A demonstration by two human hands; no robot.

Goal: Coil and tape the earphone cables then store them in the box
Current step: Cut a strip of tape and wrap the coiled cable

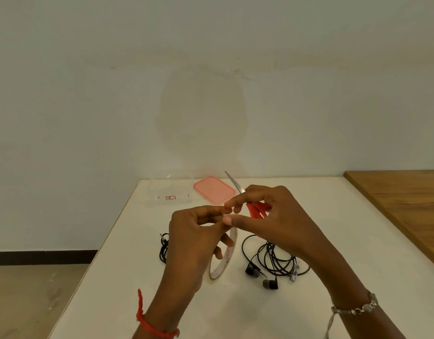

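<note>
Nearest the lens, a red thread wristband (150, 326) is seen on the left wrist and a silver chain bracelet (357, 308) on the right. Beyond them the hands are brought together, fingertip to fingertip, above the white desk (333, 228). The left hand (194, 236) is curled round a ring-shaped roll of clear tape with a white printed core (223, 258), which is held on edge. The right hand (267, 216) is clamped on red-handled steel scissors (257, 209), whose blades point far and left. Whether a tape end is pinched between the meeting fingertips cannot be told, as the film is too clear to be seen.

The step is judged to be the freeing of a tape end for cutting. It would be done well if the end were lifted with a nail and a short strip drawn out taut. The roll should be steadied and the blades kept shut until the strip is clear of the fingers.

A loose black earphone cable (272, 263) lies tangled just right of the roll. A second black cable, bundled (164, 250), lies left of the left hand and is partly hidden. The clear plastic box (170, 192) stands open at the far left, with its pink rectangular lid (214, 190) beside it.
</note>
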